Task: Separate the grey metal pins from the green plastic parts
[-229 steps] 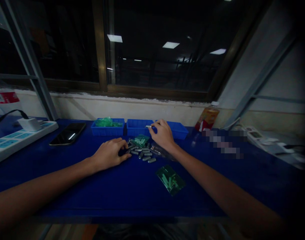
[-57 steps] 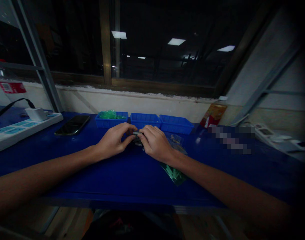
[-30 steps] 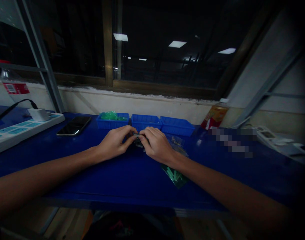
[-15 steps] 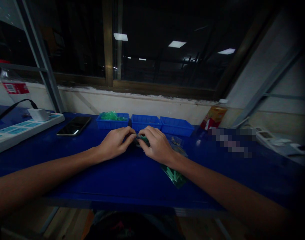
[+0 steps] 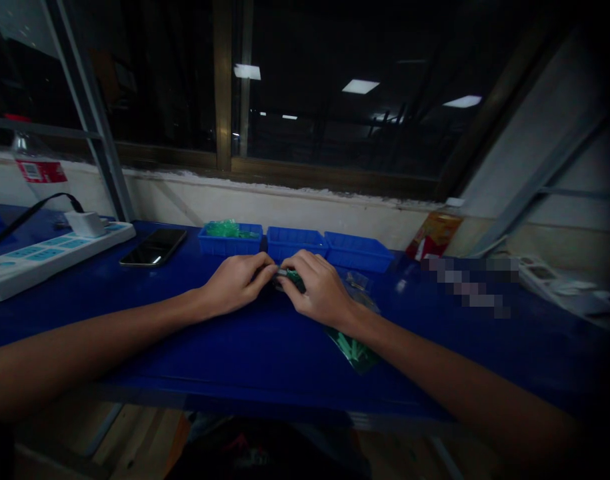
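Over the middle of the blue table, my left hand (image 5: 237,283) pinches one end of a small clear plastic bag (image 5: 295,279) with green content. My right hand (image 5: 319,290) is closed on the same bag from the other side, its thumb and fingers bent round it. Both sets of fingertips nearly meet at a pale strip on its edge. Much of the bag is hidden behind my right fingers. Below my right wrist lies another clear bag with light green strips (image 5: 355,350). Just past that wrist rests a clear bag of small parts (image 5: 359,288), too dim to name.
Along the wall stand a blue bin with green plastic (image 5: 229,231), a middle blue bin (image 5: 295,241) and a right blue bin (image 5: 359,252). A phone (image 5: 153,247) and a power strip (image 5: 59,252) lie left. A drink bottle (image 5: 437,235) stands back right.
The view has shifted slightly, so everything sits a little further right. Both hands keep their hold on the small bag, and a pale strip shows more clearly between the fingertips.
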A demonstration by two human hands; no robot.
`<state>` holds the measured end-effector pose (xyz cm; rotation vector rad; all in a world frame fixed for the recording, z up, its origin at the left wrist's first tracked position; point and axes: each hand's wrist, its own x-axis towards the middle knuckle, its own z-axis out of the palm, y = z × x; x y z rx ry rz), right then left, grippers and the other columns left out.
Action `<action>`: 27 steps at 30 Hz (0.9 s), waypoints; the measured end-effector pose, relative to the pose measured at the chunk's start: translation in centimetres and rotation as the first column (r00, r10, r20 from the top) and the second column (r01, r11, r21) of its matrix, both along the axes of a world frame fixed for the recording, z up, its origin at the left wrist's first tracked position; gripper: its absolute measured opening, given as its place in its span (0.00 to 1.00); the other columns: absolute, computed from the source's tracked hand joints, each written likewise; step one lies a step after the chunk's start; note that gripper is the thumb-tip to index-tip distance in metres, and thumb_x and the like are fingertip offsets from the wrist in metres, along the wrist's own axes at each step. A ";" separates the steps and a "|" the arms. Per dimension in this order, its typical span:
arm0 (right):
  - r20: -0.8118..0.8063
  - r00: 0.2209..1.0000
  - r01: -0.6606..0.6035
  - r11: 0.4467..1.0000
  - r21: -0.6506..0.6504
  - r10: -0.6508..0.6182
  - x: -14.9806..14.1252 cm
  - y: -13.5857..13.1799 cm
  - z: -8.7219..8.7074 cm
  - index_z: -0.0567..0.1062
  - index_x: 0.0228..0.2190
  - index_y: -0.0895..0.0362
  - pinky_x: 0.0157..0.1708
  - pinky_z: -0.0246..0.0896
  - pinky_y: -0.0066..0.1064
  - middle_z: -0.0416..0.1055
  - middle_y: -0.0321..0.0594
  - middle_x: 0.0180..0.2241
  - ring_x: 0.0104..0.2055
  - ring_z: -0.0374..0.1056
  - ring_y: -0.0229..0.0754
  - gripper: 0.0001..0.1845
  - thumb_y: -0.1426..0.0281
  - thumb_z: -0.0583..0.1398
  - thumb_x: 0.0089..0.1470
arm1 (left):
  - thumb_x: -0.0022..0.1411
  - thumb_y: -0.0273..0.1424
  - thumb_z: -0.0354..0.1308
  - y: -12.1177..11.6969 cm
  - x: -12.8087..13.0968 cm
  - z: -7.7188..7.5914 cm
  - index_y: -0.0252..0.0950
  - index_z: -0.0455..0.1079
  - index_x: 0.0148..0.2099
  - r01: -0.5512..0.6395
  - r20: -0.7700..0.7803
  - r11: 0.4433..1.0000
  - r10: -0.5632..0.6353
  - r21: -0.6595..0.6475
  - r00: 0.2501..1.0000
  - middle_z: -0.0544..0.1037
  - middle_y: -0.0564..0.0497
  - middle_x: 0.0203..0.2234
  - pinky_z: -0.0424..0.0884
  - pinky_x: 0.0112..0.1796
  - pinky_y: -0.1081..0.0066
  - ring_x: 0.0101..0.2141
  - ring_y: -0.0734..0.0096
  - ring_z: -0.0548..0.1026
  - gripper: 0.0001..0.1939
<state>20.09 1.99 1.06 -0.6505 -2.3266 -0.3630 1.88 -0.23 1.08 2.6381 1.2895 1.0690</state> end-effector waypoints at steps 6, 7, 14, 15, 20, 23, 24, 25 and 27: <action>0.012 1.000 0.010 1.000 0.000 -0.010 0.0 0.0 0.0 0.66 0.32 0.58 0.35 0.54 0.33 0.67 0.41 0.31 0.34 0.62 0.40 0.07 0.68 0.51 0.55 | 0.64 0.33 0.42 0.2 -0.1 -0.1 0.32 0.65 0.32 -0.017 -0.030 1.000 0.017 -0.010 0.999 0.71 0.53 0.21 0.60 0.25 0.75 0.22 0.76 0.68 0.15; 0.017 1.000 0.013 1.000 0.001 -0.013 0.0 0.0 0.0 0.66 0.32 0.58 0.35 0.54 0.33 0.67 0.41 0.31 0.34 0.62 0.41 0.07 0.68 0.51 0.55 | 0.64 0.33 0.42 0.2 -0.1 -0.1 0.32 0.65 0.31 -0.017 -0.032 1.000 0.016 -0.013 0.999 0.71 0.53 0.21 0.60 0.25 0.75 0.22 0.76 0.68 0.15; -0.016 1.000 0.027 0.999 0.034 -0.026 0.0 0.2 -0.1 0.67 0.32 0.59 0.34 0.54 0.33 0.67 0.42 0.30 0.33 0.61 0.40 0.09 0.68 0.49 0.56 | 0.62 0.32 0.46 0.1 -0.1 -0.2 0.32 0.60 0.48 0.054 0.094 0.998 -0.058 0.045 0.994 0.74 0.50 0.30 0.66 0.29 0.73 0.28 0.74 0.71 0.14; -0.017 0.999 0.027 0.999 0.031 -0.027 0.0 0.3 -0.2 0.67 0.31 0.59 0.34 0.54 0.33 0.67 0.41 0.29 0.32 0.61 0.40 0.10 0.68 0.49 0.57 | 0.61 0.31 0.47 0.1 -0.1 -0.3 0.32 0.60 0.49 0.073 0.098 0.995 -0.079 0.067 0.992 0.73 0.49 0.31 0.67 0.30 0.73 0.29 0.73 0.71 0.14; 0.000 1.000 0.026 1.000 -0.017 -0.026 0.0 0.4 -0.3 0.66 0.28 0.58 0.32 0.53 0.32 0.66 0.40 0.27 0.31 0.61 0.39 0.13 0.69 0.46 0.58 | 0.60 0.29 0.49 0.1 -0.2 -0.3 0.33 0.65 0.42 0.083 0.055 0.987 -0.091 0.137 0.994 0.73 0.49 0.32 0.67 0.32 0.73 0.32 0.72 0.71 0.09; -0.015 1.000 0.024 0.999 -0.036 -0.024 0.0 0.3 -0.2 0.66 0.33 0.59 0.34 0.54 0.32 0.66 0.41 0.30 0.33 0.61 0.39 0.10 0.66 0.49 0.57 | 0.62 0.30 0.47 0.2 -0.2 -0.2 0.33 0.66 0.40 0.049 0.063 0.989 -0.058 0.138 0.996 0.74 0.49 0.31 0.66 0.32 0.73 0.31 0.73 0.71 0.09; -0.022 0.999 0.022 0.999 -0.033 -0.023 -0.1 0.3 -0.2 0.65 0.36 0.59 0.35 0.55 0.32 0.66 0.41 0.31 0.33 0.62 0.40 0.11 0.65 0.51 0.55 | 0.62 0.30 0.47 0.2 -0.2 -0.1 0.32 0.67 0.39 0.034 0.063 0.991 -0.042 0.131 0.997 0.74 0.49 0.30 0.65 0.32 0.73 0.31 0.73 0.71 0.09; -0.025 0.999 0.021 1.000 -0.023 -0.021 -0.1 0.2 -0.2 0.65 0.38 0.60 0.35 0.55 0.33 0.66 0.42 0.32 0.34 0.62 0.40 0.12 0.65 0.52 0.54 | 0.62 0.30 0.46 0.2 -0.2 0.0 0.32 0.67 0.38 0.020 0.056 0.993 -0.027 0.121 0.998 0.74 0.49 0.29 0.65 0.32 0.73 0.30 0.73 0.71 0.10; -0.010 1.000 0.015 1.000 0.009 -0.014 -0.1 0.0 -0.1 0.64 0.39 0.60 0.36 0.55 0.33 0.67 0.42 0.33 0.34 0.62 0.41 0.12 0.66 0.53 0.53 | 0.63 0.31 0.45 0.2 -0.2 0.1 0.32 0.67 0.35 0.006 0.026 0.995 -0.009 0.102 1.000 0.74 0.50 0.26 0.64 0.30 0.73 0.28 0.73 0.70 0.12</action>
